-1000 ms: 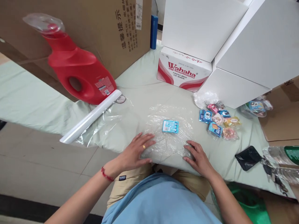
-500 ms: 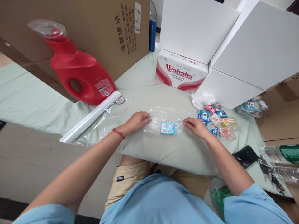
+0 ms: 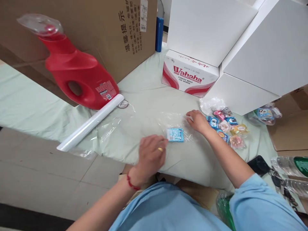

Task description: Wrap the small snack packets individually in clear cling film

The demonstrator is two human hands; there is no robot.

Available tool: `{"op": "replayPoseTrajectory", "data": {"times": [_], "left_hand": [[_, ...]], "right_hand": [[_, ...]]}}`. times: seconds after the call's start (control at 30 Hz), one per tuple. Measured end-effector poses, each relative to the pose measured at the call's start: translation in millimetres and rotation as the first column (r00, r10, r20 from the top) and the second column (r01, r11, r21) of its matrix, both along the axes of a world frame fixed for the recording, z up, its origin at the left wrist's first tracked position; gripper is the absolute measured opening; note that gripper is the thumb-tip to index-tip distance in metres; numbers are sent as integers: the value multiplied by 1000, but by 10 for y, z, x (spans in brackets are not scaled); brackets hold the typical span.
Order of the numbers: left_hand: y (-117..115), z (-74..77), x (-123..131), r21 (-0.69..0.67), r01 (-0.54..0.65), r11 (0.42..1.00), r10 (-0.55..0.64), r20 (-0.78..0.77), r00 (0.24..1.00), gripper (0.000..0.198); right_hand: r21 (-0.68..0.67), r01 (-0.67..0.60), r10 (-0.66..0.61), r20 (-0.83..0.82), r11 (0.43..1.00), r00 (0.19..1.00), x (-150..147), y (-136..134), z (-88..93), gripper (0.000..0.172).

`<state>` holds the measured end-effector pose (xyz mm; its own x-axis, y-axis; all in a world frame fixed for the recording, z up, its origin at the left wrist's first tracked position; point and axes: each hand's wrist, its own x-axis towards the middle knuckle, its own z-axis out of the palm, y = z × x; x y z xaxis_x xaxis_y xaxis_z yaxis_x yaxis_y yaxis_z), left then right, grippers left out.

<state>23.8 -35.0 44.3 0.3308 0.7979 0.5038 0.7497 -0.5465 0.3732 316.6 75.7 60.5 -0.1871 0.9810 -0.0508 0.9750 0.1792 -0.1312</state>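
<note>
A small blue packet (image 3: 175, 134) with printed lettering lies on a crinkled piece of clear plastic film (image 3: 173, 120) on the cloth-covered table. My left hand (image 3: 152, 154), with a gold ring and a red string bracelet, is at the packet's lower left, its fingers curled and smeared by motion. Whether it grips the film does not show. By the film's upper right edge is my right hand (image 3: 198, 121), thumb and forefinger a little apart and nothing visible between them. Just right of that hand sits a pile of small wrapped snacks (image 3: 225, 125).
A roll of clear film (image 3: 91, 123) lies at the left, before a red jug (image 3: 81, 73) and a large cardboard box (image 3: 101, 35). White boxes (image 3: 192, 32) and a Wahaha carton (image 3: 190, 75) stand behind. A black pouch (image 3: 258, 165) and plastic bottles (image 3: 288, 165) lie at the right.
My left hand has moved down toward me from the film's left end. My right hand has moved slightly up and away from the film's right end. The film lies flatter around the packet.
</note>
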Motion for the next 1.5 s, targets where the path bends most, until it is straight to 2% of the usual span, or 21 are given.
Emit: {"op": "replayPoseTrajectory", "data": {"times": [0.07, 0.1, 0.13, 0.2, 0.3, 0.4, 0.47, 0.53, 0.6, 0.67, 0.77, 0.87, 0.93, 1.0, 1.03, 1.1, 1.2, 1.27, 1.33, 1.37, 1.5], "left_hand": [[-88, -93, 287, -61, 176, 982, -181, -90, 979, 37], [-76, -152, 393, -96, 196, 976, -207, -119, 971, 39], [-38, -216, 465, -131, 187, 974, -205, -140, 969, 39], [65, -343, 513, -185, 89, 979, -118, -153, 981, 39], [167, -492, 442, -225, -35, 974, 4, -138, 990, 40], [174, -559, 377, -237, -37, 971, 4, -141, 990, 41], [160, -564, 374, -242, -26, 970, -14, -163, 987, 40], [154, -550, 389, -250, -13, 968, -35, -187, 982, 40], [157, -530, 403, -263, -8, 965, -46, -199, 979, 40], [166, -516, 407, -271, -5, 963, -48, -188, 981, 40], [192, -531, 379, -292, -12, 956, -24, -118, 993, 35], [241, -601, 303, -295, -59, 954, 76, 46, 996, 31], [286, -664, 252, -265, -194, 944, 248, 188, 950, 30], [334, -717, 236, -254, -364, 896, 429, 286, 857, 32], [355, -735, 249, -260, -417, 871, 484, 299, 822, 37], [389, -743, 314, -295, -443, 847, 518, 264, 814, 50], [407, -685, 456, -378, -408, 831, 497, 174, 850, 57], [395, -613, 540, -419, -331, 846, 442, 200, 875, 37], [366, -534, 609, -428, -195, 882, 348, 312, 884, 12], [347, -496, 641, -428, -117, 896, 294, 376, 879, 7], [276, -402, 769, -444, 135, 886, 117, 496, 861, 12]], "right_hand": [[-38, -43, 43, 11, 998, 999, -190, 190, -47, 48], [-66, -56, 57, 17, 996, 998, -275, 269, -78, 56], [-95, -58, 60, 20, 994, 998, -343, 335, -108, 63], [-158, -15, 16, 5, 987, 1000, -423, 426, -156, 68], [-263, 54, -81, -91, 963, 993, -412, 485, -177, 56], [-329, 4, -73, -197, 944, 978, -328, 467, -136, 29], [-263, -71, 8, -235, 962, 972, -280, 400, -65, 20], [-94, -155, 130, -230, 983, 964, -264, 271, 35, 19], [27, -259, 259, -170, 966, 951, -289, 75, 134, 19], [-32, -361, 357, -90, 932, 930, -352, -164, 190, 27], [-239, -418, 437, 30, 876, 899, -469, -502, 144, 43], [-287, -394, 433, 87, 873, 897, -546, -708, 2, 52], [-276, -376, 411, 82, 885, 908, -570, -773, -82, 56], [-259, -356, 385, 68, 898, 920, -590, -807, -135, 57], [-248, -344, 369, 62, 906, 927, -601, -820, -151, 56], [-230, -317, 337, 51, 920, 940, -626, -845, -173, 50], [-213, -274, 291, 50, 938, 956, -660, -890, -204, 45], [-196, -255, 268, 45, 947, 962, -671, -924, -239, 43], [-167, -252, 258, 17, 953, 966, -673, -958, -290, 40], [-147, -257, 258, -8, 955, 966, -670, -977, -321, 39], [-37, -270, 261, -160, 962, 952, -619, -1071, -448, 35]]}}
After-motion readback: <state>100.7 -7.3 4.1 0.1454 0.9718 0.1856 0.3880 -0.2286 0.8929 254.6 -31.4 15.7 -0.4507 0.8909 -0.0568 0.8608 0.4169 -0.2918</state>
